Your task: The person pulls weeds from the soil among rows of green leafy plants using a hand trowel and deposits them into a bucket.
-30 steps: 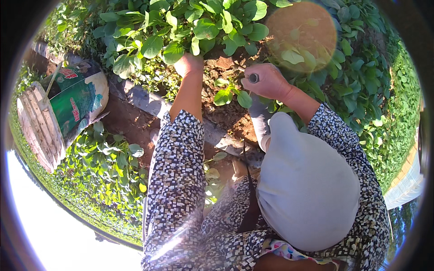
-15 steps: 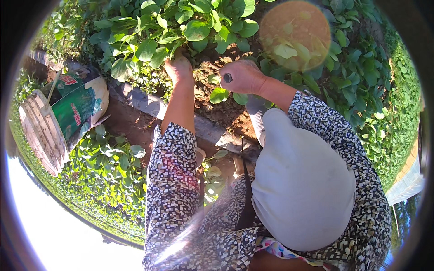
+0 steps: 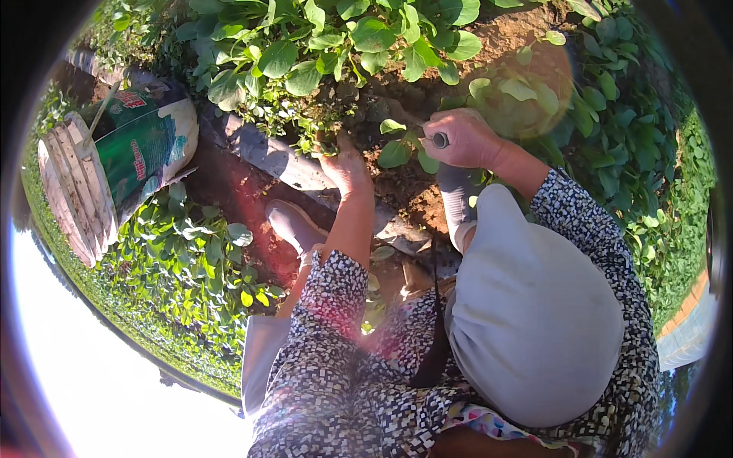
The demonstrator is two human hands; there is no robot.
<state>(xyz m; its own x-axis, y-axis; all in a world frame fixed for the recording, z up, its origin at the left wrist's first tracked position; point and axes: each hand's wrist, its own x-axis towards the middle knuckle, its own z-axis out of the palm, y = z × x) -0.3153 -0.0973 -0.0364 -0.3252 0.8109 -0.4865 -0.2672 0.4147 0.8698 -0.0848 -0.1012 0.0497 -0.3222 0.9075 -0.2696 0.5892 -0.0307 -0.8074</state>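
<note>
My left hand (image 3: 347, 169) is low over the soil, its fingers closed on small leafy weeds (image 3: 322, 131) at the bed's edge; the fingertips are partly hidden. To its right, my right hand (image 3: 467, 139) is wrapped round a hand tool (image 3: 440, 140), whose round handle end faces up. A dull blade-like part seems to reach from that fist toward the left hand, but its shape is unclear. Broad-leaved green plants (image 3: 374, 37) grow just beyond both hands. One young plant (image 3: 395, 153) stands between them, close to the right fist.
A green and white bucket (image 3: 141, 153) lies tilted at the left, its ribbed pale rim toward me. A pale strip of sheeting (image 3: 279, 160) runs along the bed. My shoe (image 3: 294, 226) rests beside it. Pale grey cloth (image 3: 538, 305) covers much of the lower right.
My left hand has moved nearer, from under the broad leaves to the low weeds. The right fist sits farther right in the picture, still round the tool. A shoe now shows.
</note>
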